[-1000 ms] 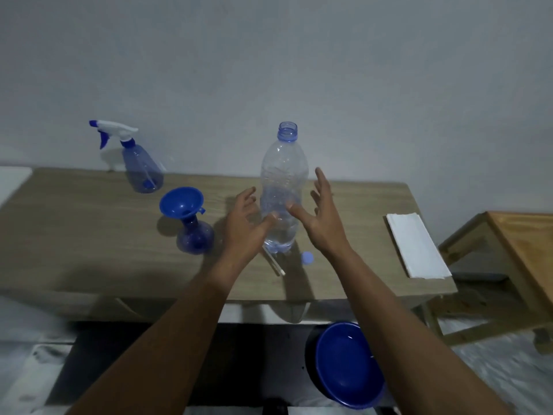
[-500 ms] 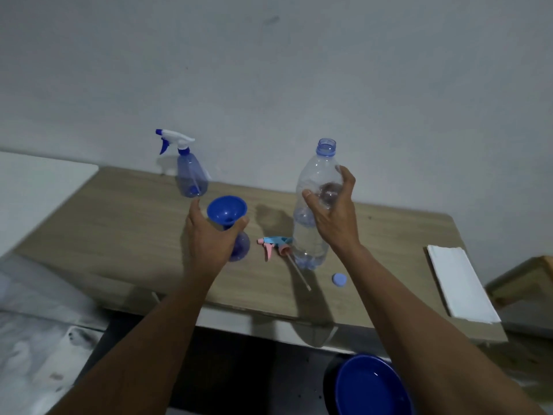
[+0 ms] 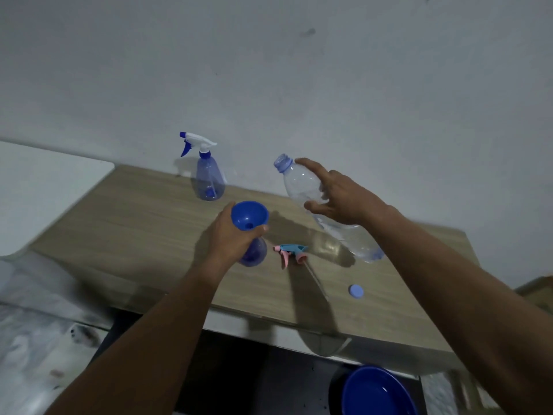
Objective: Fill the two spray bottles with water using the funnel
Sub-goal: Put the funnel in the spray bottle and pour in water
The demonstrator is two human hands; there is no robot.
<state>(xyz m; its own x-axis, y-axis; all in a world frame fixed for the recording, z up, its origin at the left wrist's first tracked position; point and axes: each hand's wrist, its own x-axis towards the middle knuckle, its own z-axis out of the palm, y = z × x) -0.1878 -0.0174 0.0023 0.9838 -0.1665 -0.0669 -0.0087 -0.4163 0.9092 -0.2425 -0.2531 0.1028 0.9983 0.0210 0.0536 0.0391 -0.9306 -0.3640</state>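
While clamping the left hand [image 3: 230,235] round the open spray bottle [image 3: 254,254] just beneath the funnel [image 3: 250,215], holding the uncapped water bottle [image 3: 302,184] tilted in the right hand [image 3: 338,196], up and right of the funnel. Probably starting the first fill. Next: bring its mouth over the funnel, then tip slowly. Behind the funnel, second spray bottle [image 3: 208,181], capped.

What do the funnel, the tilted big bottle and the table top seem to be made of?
The funnel looks like opaque blue plastic, smooth, with a soft sheen on its bowl. The big bottle looks like thin clear plastic, glossy; the table shows through it. The table top has a matte wood-grain surface, probably laminate over board; real wood cannot be ruled out.
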